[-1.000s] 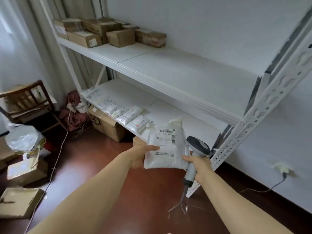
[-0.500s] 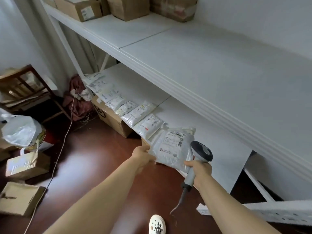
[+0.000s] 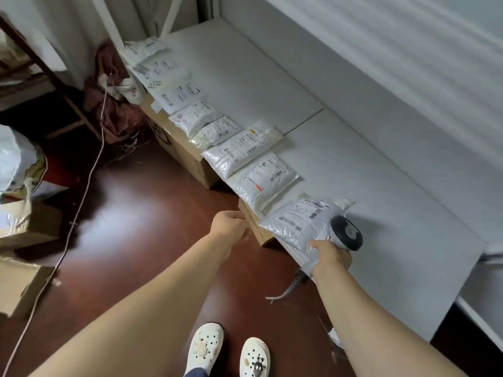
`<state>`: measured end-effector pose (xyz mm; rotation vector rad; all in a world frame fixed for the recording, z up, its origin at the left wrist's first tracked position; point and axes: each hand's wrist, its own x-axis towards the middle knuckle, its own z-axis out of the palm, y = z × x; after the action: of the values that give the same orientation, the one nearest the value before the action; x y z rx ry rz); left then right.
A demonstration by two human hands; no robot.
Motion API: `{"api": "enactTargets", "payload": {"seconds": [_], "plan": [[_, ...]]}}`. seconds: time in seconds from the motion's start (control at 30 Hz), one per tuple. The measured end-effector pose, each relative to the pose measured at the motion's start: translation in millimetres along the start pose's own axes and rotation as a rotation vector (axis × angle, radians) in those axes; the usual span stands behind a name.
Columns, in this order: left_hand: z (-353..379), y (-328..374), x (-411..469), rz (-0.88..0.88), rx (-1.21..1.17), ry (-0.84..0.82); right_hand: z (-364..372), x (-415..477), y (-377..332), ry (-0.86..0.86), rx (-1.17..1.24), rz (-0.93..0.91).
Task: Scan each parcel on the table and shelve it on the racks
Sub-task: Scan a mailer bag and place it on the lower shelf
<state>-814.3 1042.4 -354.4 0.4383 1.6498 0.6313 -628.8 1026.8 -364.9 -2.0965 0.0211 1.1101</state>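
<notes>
Dark red-brown floor fills the lower left, and two white clogs are seen on it at the bottom edge. Two bare arms are stretched forward. One grey scanner is clasped round its handle by the right hand, and its head is seen over the right end of the near parcel. That parcel is laid flat at the front edge of the white lower shelf. The left hand hangs just beside it, fingers loosely curled, with nothing seen in it. Eight parcels are counted in one row along that edge, the farthest overlapping and blurred. Two cardboard boxes are tucked beneath the shelf. Two more are seen at the left, and one white cable is trailed across the floor.
</notes>
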Motion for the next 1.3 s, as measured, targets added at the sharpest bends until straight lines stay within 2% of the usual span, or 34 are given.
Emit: {"api": "enactTargets", "payload": {"seconds": [0.3,0.53,0.77,0.93,1.1,1.3], "plan": [[-15,-19,46,-0.061,-0.063,-0.028,50,34,31,0.001,0.05,0.054],[-17,-17,35,-0.087,-0.015,-0.017,37,46,39,-0.043,0.08,0.116],[9,24,-40,-0.072,0.128,-0.104,-34,-26,10,-0.166,0.082,0.139],[44,52,-112,-0.007,0.352,-0.27,-100,-81,-4,-0.188,0.101,0.089],[88,51,-187,0.144,0.641,-0.47,-179,-128,6,-0.132,0.13,0.009],[145,14,-294,0.312,0.928,-0.671,-291,-172,40,0.025,0.241,-0.09]]}}
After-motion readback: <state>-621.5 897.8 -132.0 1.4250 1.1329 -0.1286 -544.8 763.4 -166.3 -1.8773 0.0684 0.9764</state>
